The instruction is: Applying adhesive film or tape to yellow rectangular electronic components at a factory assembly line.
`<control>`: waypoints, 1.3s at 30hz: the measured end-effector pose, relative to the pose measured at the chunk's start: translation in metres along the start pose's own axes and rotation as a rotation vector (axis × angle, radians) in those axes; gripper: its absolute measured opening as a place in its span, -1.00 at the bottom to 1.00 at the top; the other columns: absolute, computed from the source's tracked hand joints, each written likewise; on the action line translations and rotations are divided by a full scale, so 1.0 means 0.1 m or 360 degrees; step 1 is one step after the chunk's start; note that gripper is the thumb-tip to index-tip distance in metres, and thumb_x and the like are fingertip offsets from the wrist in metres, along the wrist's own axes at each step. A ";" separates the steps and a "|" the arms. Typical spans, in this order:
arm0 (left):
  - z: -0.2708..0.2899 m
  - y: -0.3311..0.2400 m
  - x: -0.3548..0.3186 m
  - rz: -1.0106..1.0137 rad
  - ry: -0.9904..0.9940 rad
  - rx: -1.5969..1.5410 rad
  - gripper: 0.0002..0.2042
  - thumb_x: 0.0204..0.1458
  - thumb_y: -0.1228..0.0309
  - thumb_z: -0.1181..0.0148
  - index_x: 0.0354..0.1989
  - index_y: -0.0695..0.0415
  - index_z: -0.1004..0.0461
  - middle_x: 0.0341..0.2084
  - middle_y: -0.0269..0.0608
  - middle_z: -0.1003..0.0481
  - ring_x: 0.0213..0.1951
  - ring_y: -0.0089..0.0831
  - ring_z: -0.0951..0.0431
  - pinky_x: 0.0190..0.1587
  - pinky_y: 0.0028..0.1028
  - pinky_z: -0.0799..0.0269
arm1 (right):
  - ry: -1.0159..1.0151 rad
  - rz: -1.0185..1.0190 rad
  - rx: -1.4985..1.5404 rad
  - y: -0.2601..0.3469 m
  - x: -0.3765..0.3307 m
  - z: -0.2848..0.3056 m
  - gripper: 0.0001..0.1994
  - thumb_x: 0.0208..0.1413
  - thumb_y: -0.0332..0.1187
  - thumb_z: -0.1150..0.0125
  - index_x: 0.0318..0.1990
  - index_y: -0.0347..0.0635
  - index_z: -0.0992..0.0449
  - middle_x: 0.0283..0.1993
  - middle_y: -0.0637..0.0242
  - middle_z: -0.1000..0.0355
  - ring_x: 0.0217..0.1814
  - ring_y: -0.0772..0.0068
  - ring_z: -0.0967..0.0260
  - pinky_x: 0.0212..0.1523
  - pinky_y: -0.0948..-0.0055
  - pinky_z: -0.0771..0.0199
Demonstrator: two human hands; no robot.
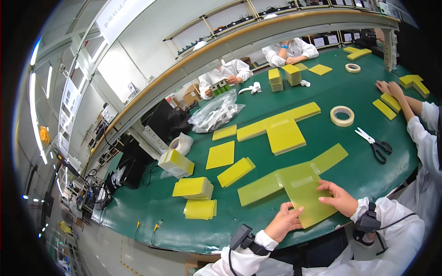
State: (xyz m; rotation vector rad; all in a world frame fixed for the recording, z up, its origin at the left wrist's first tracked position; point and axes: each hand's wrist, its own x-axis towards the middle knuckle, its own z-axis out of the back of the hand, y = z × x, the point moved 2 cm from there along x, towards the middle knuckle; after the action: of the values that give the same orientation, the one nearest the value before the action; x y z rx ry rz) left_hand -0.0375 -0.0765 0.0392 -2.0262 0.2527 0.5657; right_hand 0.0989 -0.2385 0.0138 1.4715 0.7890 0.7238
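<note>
A T-shaped piece of translucent yellow-green sheets lies before me near the table's front edge. Strips of clear tape join its central sheet to a side sheet at each end. My left hand pinches the central sheet's left edge, thumb toward the top. At the opposite edge, my right hand is on the same sheet, with thumb and forefinger spread over its surface; its other fingers are partly hidden. Black devices with cables are strapped to both my wrists.
Stacked yellow sheets form another T beyond my hands. More stacks stand left. A tape roll and black-handled scissors lie right. A plastic bag sits farther back. Co-workers sit opposite and at right, one person's hands near yellow strips.
</note>
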 end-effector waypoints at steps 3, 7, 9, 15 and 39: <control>0.05 0.05 0.05 -0.0066 0.0074 0.0039 -0.53 0.12 0.39 -0.05 0.13 0.17 0.02 -0.04 -0.07 -0.36 -0.13 -0.31 -0.50 -0.10 -0.36 -0.46 | -0.0089 -0.0120 -0.0082 0.12 -0.06 0.05 -0.58 0.06 -0.33 -0.19 0.04 -0.27 -0.26 0.35 0.04 0.09 0.33 0.20 0.02 0.20 0.31 -0.12; 0.09 -0.08 0.07 -0.0140 0.0125 -0.0031 -0.57 0.12 0.42 -0.03 0.12 0.15 -0.03 -0.05 -0.10 -0.40 -0.12 -0.35 -0.50 -0.14 -0.42 -0.46 | -0.0239 -0.0285 0.0195 0.22 -0.07 0.23 -0.46 0.11 -0.33 -0.12 0.17 -0.41 -0.08 0.24 -0.04 -0.07 0.25 0.22 -0.11 0.15 0.35 -0.22; 0.10 -0.10 0.06 -0.0125 0.0081 -0.0033 -0.57 0.12 0.42 -0.03 0.11 0.14 -0.04 -0.08 -0.15 -0.42 -0.14 -0.39 -0.51 -0.18 -0.47 -0.46 | -0.0121 -0.0448 0.0510 0.27 -0.09 0.25 -0.49 0.17 -0.33 -0.04 0.18 -0.42 -0.06 0.21 0.04 -0.15 0.19 0.22 -0.21 0.11 0.35 -0.29; 0.15 -0.22 0.09 -0.0157 0.0229 -0.0074 -0.59 0.12 0.42 -0.03 0.11 0.14 -0.06 -0.07 -0.15 -0.41 -0.15 -0.41 -0.51 -0.15 -0.45 -0.44 | 0.0222 -0.0735 0.1304 0.40 0.10 0.14 -0.52 0.21 -0.45 0.15 0.27 -0.23 0.01 0.23 0.12 -0.15 0.15 0.20 -0.29 0.09 0.23 -0.39; 0.50 -0.07 0.56 -0.0130 0.0367 -0.0211 -0.55 0.13 0.38 0.02 0.14 0.27 -0.05 -0.11 -0.06 -0.35 -0.20 -0.44 -0.44 -0.07 -0.49 -0.39 | -0.0047 0.0082 0.1001 1.14 2.62 0.63 -0.58 0.14 -0.54 0.11 0.18 -0.30 -0.12 0.09 0.06 -0.28 0.07 0.11 -0.34 0.00 0.35 -0.52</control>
State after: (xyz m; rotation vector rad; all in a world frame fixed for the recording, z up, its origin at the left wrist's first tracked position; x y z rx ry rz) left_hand -0.0001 -0.0271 -0.0034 -2.2215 0.2746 0.3043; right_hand 0.3053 -0.0607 0.1199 2.0652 1.0130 0.5068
